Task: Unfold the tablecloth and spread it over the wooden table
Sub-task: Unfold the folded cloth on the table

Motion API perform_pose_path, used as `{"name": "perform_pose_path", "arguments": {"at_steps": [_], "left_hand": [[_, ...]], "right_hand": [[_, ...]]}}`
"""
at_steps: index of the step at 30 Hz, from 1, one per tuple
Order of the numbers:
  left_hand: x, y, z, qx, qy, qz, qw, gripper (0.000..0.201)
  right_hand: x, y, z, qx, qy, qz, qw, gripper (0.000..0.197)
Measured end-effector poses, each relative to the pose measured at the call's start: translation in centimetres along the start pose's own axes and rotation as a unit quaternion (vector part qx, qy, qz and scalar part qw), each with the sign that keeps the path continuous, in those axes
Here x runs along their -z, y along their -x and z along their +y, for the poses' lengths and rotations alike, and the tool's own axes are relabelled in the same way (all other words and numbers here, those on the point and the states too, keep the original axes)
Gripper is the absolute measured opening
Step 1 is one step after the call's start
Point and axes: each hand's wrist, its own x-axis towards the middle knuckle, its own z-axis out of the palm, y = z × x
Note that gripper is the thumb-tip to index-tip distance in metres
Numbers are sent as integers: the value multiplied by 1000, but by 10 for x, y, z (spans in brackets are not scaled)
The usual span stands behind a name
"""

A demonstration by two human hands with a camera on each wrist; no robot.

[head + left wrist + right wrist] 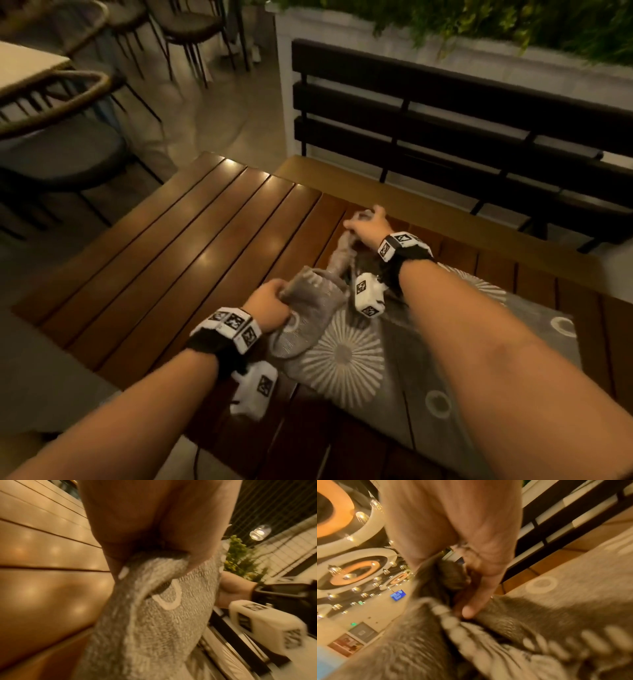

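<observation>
Your left hand (270, 303) fists a bunched edge of the tablecloth (346, 356), your right hand (371, 226) pinches another, each grip holding cloth ready to draw across the bare table (191, 226).

Person, 2 bare forearms, no sleeves visible. Left wrist band (224, 334): black strap, topped with row of white square tiles bearing black fiducial markings. White cube-shaped camera housing (255, 389) slung beneath, same black markings, thin dark cable trailing below. Right wrist band (404, 248): matching black strap, white marker tiles. Second white marked cube (368, 294) under right wrist.
</observation>
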Motion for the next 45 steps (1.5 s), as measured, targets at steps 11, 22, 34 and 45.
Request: {"name": "perform_pose_path", "arguments": {"at_steps": [11, 22, 34, 45], "left_hand": [[-3, -11, -46, -215, -379, 4, 900, 70], [6, -43, -66, -127, -425, -120, 888, 96], [-37, -63, 8, -201, -452, -120, 861, 92], [-60, -31, 9, -226, -447, -115, 858, 88]], "right_hand": [[-22, 27, 67, 90, 261, -62, 959, 31], [64, 97, 171, -28, 525, -82, 847, 144], [64, 121, 182, -25, 485, -100, 869, 124], [91, 152, 195, -6, 461, -113, 880, 103]]}}
